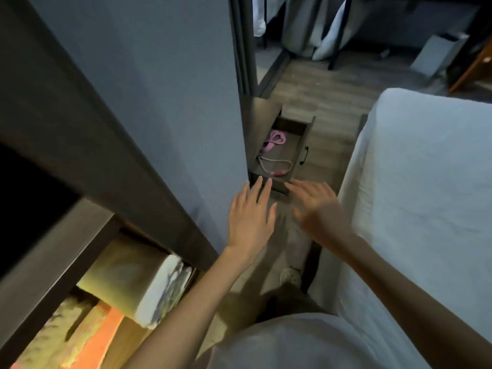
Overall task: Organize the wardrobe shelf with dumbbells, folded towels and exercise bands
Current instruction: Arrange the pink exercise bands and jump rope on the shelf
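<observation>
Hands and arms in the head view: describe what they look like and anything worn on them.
The left hand and right hand are bare: no gloves, rings or watch show. Both forearms are uncovered, with no sleeve in view. A pale shirt covers the torso below. The right hand is blurred, so small details there cannot be told.

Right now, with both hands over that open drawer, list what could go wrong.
1. The drawer juts into the narrow gap between wardrobe and bed; a step could catch it.
2. The rope lies in loose loops beside the pink band; lifting one may drag or tangle the other.
3. Left hand and right hand hover open by its near edge; shutting it could pinch fingers.
</observation>
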`<state>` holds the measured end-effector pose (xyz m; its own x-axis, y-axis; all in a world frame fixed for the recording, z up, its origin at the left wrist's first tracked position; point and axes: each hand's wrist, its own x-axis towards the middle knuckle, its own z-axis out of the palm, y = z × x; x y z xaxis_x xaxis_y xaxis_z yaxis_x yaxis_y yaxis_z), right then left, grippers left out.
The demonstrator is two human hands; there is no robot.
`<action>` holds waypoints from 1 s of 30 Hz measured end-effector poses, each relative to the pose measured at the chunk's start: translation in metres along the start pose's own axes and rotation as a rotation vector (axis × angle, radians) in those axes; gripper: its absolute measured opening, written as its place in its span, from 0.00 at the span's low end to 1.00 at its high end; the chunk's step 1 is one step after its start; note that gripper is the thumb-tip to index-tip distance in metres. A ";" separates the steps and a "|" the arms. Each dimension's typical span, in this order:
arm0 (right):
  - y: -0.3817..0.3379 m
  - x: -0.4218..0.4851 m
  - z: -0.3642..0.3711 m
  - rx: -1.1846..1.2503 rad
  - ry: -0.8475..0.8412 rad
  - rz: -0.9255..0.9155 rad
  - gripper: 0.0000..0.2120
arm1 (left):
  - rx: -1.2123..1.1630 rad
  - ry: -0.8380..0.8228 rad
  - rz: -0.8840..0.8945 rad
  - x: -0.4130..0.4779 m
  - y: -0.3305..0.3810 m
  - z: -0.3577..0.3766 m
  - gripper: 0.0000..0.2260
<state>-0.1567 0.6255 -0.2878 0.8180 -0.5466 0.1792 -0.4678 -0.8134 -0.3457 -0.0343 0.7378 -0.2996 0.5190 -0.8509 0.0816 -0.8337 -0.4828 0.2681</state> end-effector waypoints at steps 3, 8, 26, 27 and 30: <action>0.043 0.050 -0.006 -0.027 -0.049 -0.017 0.23 | 0.009 0.012 -0.012 0.061 0.014 0.011 0.24; 0.115 0.120 -0.018 -0.049 -0.090 -0.026 0.23 | 0.040 0.025 -0.034 0.154 0.035 0.020 0.24; 0.240 0.366 0.013 -0.068 -0.279 -0.058 0.24 | -0.100 -0.061 -0.226 0.426 0.008 0.074 0.27; 0.244 0.379 0.014 -0.070 -0.301 -0.079 0.24 | -0.125 -0.072 -0.275 0.437 0.003 0.076 0.28; 0.254 0.417 0.016 -0.065 -0.340 -0.129 0.24 | -0.164 -0.088 -0.413 0.464 -0.009 0.084 0.28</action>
<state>0.0712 0.1938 -0.3153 0.9311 -0.3500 -0.1029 -0.3648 -0.8883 -0.2790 0.1984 0.3303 -0.3447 0.7780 -0.6115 -0.1440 -0.5153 -0.7523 0.4104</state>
